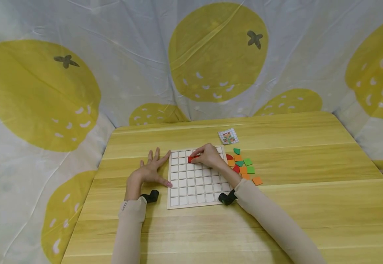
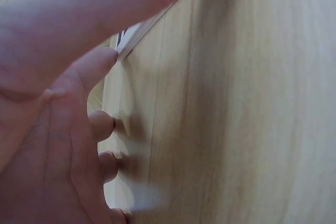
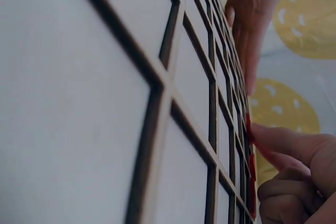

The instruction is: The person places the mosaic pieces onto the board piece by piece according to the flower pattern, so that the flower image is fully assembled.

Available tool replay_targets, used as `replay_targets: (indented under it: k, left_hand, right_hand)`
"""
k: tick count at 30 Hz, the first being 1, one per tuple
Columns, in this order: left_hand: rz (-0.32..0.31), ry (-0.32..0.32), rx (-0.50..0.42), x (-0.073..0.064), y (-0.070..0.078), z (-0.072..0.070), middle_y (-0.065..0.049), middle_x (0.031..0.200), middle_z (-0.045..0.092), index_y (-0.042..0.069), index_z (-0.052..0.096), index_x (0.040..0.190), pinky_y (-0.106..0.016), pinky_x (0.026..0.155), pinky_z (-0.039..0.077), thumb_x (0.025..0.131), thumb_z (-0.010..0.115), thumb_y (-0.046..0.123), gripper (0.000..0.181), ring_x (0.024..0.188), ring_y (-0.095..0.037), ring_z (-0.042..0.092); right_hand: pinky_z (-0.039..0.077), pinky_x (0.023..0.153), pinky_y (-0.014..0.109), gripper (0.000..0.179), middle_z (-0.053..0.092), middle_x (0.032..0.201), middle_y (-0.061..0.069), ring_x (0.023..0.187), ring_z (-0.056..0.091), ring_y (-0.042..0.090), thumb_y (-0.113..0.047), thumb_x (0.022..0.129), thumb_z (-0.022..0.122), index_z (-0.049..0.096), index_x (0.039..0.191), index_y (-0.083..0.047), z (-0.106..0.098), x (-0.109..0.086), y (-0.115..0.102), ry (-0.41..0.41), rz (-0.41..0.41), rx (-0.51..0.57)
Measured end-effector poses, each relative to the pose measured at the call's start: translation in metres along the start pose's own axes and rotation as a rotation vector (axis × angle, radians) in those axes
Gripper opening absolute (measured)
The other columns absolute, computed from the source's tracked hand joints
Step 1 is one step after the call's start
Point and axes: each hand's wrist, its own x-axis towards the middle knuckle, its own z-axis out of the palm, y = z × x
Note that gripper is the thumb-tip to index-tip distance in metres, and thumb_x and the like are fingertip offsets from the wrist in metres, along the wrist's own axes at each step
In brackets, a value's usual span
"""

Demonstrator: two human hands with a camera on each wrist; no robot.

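A wooden grid board point(image 1: 191, 181) of square cells lies flat on the table. My left hand point(image 1: 150, 170) has its fingers spread, with thumb and index fingertip at the board's left edge; in the left wrist view the index finger point(image 2: 102, 64) meets the board's side. Over the upper rows, my right hand point(image 1: 208, 156) pinches a red tile point(image 1: 190, 160) with thumb and index finger. Red also shows at the fingertips in the right wrist view, along the far side of the board point(image 3: 105, 103). The right hand covers some of the cells.
Loose red, orange and green pieces point(image 1: 243, 170) lie right of the board, partly behind the right forearm. A small pattern card point(image 1: 228, 136) with a coloured picture on a grid is behind them. A lemon-print cloth point(image 1: 128, 55) hangs beyond the wooden table point(image 1: 310, 165).
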Motion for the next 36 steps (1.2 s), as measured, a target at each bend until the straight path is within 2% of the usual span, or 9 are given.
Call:
replay_targets:
  k: [5, 12, 19, 25, 28, 31, 33, 36]
  left_hand:
    - [0.002, 0.0, -0.002, 0.0, -0.001, 0.0, -0.017, 0.17, -0.029, 0.029, 0.001, 0.168, -0.078, 0.117, -0.015, 0.072, 0.092, 0.049, 0.133, 0.155, -0.045, -0.031]
    - [0.003, 0.007, 0.009, 0.0, -0.001, 0.0, -0.018, 0.17, -0.027, 0.03, 0.001, 0.168, -0.079, 0.118, -0.013, 0.071, 0.092, 0.051, 0.134, 0.155, -0.045, -0.029]
    - [0.005, 0.008, 0.012, 0.001, -0.002, 0.001, -0.019, 0.17, -0.027, 0.03, 0.001, 0.168, -0.079, 0.118, -0.013, 0.071, 0.091, 0.051, 0.134, 0.155, -0.045, -0.029]
    - [0.006, 0.007, 0.009, 0.002, -0.002, 0.001, -0.018, 0.17, -0.028, 0.03, 0.001, 0.168, -0.079, 0.117, -0.013, 0.071, 0.092, 0.052, 0.134, 0.155, -0.045, -0.03]
    - [0.009, 0.008, 0.007, 0.002, -0.002, 0.002, -0.018, 0.17, -0.028, 0.029, 0.001, 0.168, -0.079, 0.117, -0.014, 0.071, 0.092, 0.051, 0.134, 0.155, -0.045, -0.03]
    - [0.011, 0.006, 0.005, 0.003, -0.002, 0.002, -0.018, 0.17, -0.029, 0.03, 0.0, 0.168, -0.079, 0.117, -0.014, 0.071, 0.092, 0.051, 0.135, 0.155, -0.045, -0.031]
    - [0.013, 0.006, 0.005, 0.003, -0.002, 0.002, -0.018, 0.169, -0.029, 0.03, 0.0, 0.168, -0.079, 0.117, -0.015, 0.071, 0.092, 0.05, 0.135, 0.155, -0.044, -0.031]
    - [0.018, 0.008, 0.002, 0.002, -0.003, 0.002, -0.018, 0.169, -0.029, 0.029, 0.0, 0.168, -0.078, 0.117, -0.015, 0.072, 0.092, 0.05, 0.135, 0.154, -0.045, -0.031]
  right_hand:
    - [0.037, 0.057, 0.022, 0.011, 0.08, 0.104, 0.011, 0.061, 0.049, 0.01, -0.011, 0.083, 0.087, 0.084, 0.094, -0.009, 0.004, 0.002, 0.0, 0.007, -0.017, 0.009]
    - [0.034, 0.056, 0.022, 0.012, 0.08, 0.099, 0.009, 0.06, 0.043, 0.009, -0.012, 0.081, 0.089, 0.085, 0.092, -0.009, 0.007, 0.003, 0.0, 0.018, -0.007, 0.032]
    - [0.035, 0.056, 0.023, 0.012, 0.08, 0.098, 0.008, 0.06, 0.045, 0.01, -0.011, 0.08, 0.089, 0.084, 0.091, -0.009, 0.008, 0.004, 0.001, 0.019, 0.002, 0.041]
    - [0.041, 0.06, 0.024, 0.01, 0.08, 0.102, 0.009, 0.069, 0.055, 0.013, -0.014, 0.084, 0.087, 0.085, 0.093, -0.011, 0.005, 0.002, -0.001, 0.013, 0.007, 0.037]
    - [0.041, 0.059, 0.024, 0.011, 0.078, 0.092, 0.006, 0.066, 0.057, 0.014, -0.017, 0.087, 0.084, 0.084, 0.096, -0.011, -0.003, -0.001, -0.001, 0.009, 0.002, 0.048]
    - [0.034, 0.052, 0.025, 0.013, 0.064, 0.064, 0.002, 0.052, 0.043, 0.013, -0.018, 0.089, 0.082, 0.084, 0.099, -0.01, -0.018, -0.006, 0.001, 0.017, -0.015, 0.044]
    - [0.029, 0.051, 0.025, 0.014, 0.052, 0.056, 0.0, 0.049, 0.033, 0.013, -0.018, 0.091, 0.08, 0.083, 0.101, -0.01, -0.031, -0.011, 0.004, 0.022, -0.022, 0.042]
    - [0.026, 0.051, 0.025, 0.016, 0.04, 0.057, -0.004, 0.051, 0.026, 0.013, -0.019, 0.092, 0.079, 0.083, 0.104, -0.009, -0.054, -0.019, 0.011, 0.034, -0.01, 0.034]
